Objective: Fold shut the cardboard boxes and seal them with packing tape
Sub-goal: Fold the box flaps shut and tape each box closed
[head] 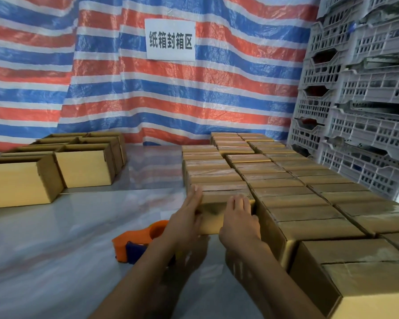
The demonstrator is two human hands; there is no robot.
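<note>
Head view puts both my hands on one box [213, 218] at the near-left corner of the sealed block [286, 180], where it touches its neighbours behind and to the right. My left hand [189, 218] lies along the box's left side with the fingers straight. My right hand [238, 223] rests flat over the top front edge. Neither hand curls round anything, so I read both as pressing, not gripping. The flaps look down and there seems to be tape across the top, though blur keeps me from being sure. I judge this to be the tail of one box: seating it square in the row. The dispenser [134, 240] lies on the table [55, 249] just left of my left wrist. The open boxes [83, 168] wait well apart on the far left. Next I would let go, fetch one of those, fold its flaps, then take up the dispenser.
</note>
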